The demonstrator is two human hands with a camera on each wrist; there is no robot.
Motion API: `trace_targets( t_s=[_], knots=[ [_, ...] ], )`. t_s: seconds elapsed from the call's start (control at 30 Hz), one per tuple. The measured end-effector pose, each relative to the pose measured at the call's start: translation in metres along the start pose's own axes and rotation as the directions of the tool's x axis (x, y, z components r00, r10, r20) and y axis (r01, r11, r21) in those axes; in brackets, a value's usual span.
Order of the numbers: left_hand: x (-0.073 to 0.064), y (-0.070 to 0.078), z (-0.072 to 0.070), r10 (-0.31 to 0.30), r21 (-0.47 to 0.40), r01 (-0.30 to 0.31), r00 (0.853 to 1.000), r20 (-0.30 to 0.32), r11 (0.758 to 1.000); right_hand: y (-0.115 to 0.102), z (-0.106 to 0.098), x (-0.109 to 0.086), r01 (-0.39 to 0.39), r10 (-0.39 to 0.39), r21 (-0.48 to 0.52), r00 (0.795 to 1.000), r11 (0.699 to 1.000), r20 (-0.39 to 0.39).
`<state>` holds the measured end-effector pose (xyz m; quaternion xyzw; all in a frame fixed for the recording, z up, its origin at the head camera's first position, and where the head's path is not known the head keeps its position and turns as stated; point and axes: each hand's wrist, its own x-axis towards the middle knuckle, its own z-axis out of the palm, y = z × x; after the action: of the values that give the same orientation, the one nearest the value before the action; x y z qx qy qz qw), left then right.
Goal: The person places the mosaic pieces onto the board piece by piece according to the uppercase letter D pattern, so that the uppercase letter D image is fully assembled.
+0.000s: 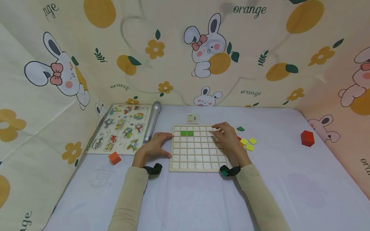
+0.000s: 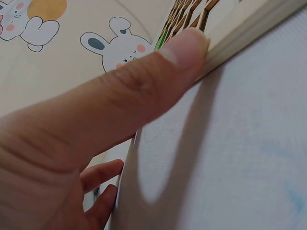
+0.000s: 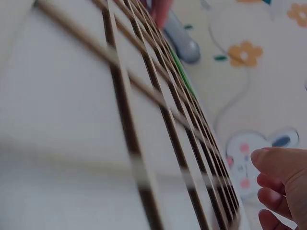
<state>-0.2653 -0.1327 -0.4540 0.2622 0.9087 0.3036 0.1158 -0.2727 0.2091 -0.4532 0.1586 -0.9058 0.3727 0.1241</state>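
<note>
A wooden grid board (image 1: 195, 149) lies flat on the white cloth. Two green square tiles (image 1: 186, 133) sit side by side in its upper left cells. My left hand (image 1: 156, 146) is at the board's left edge, thumb and fingers spread apart. In the left wrist view its thumb (image 2: 144, 81) rests against the board's wooden rim. Over the upper right part of the board hovers my right hand (image 1: 229, 138), fingers loosely bent. No piece shows between the right thumb (image 3: 278, 160) and fingers in the right wrist view.
Yellow tiles (image 1: 249, 147) and a green piece (image 1: 240, 128) lie right of the board, partly behind the right hand. A small card (image 1: 193, 118) lies beyond it. Leftward are a silver microphone (image 1: 152, 122), a picture sheet (image 1: 118, 128) and an orange-red block (image 1: 114, 158). A red block (image 1: 307, 138) stands far right.
</note>
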Motion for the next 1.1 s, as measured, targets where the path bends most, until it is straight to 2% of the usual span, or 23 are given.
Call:
trace_targets(
  t_s=[0.3, 0.5, 0.63, 0.9, 1.0, 1.1],
  knots=[
    [0.0, 0.0, 0.0, -0.011, -0.006, 0.011, 1.0, 0.002, 1.0, 0.034, -0.032, -0.012, -0.069, 0.057, -0.1, 0.991, 0.993, -0.123],
    [-0.001, 0.0, -0.001, -0.012, -0.01, 0.012, 1.0, 0.001, 1.0, 0.043, -0.038, -0.014, -0.215, 0.198, -0.206, 0.975, 0.955, -0.101],
    [-0.001, 0.0, 0.0, -0.006, -0.013, 0.006, 1.0, -0.001, 1.0, 0.046, -0.039, -0.014, -0.269, 0.259, -0.248, 0.963, 0.931, -0.071],
    [-0.001, -0.002, 0.001, -0.003, -0.013, 0.003, 1.0, -0.004, 1.0, 0.045, -0.039, -0.011, -0.26, 0.259, -0.246, 0.965, 0.934, -0.039],
    [-0.001, -0.002, 0.001, -0.004, -0.004, 0.004, 1.0, -0.004, 1.0, 0.04, -0.039, -0.008, -0.223, 0.219, -0.205, 0.975, 0.953, -0.043],
    [-0.001, -0.001, 0.0, -0.009, -0.002, 0.009, 1.0, -0.003, 1.0, 0.033, -0.036, -0.004, -0.141, 0.137, -0.142, 0.99, 0.98, -0.041]
  ],
)
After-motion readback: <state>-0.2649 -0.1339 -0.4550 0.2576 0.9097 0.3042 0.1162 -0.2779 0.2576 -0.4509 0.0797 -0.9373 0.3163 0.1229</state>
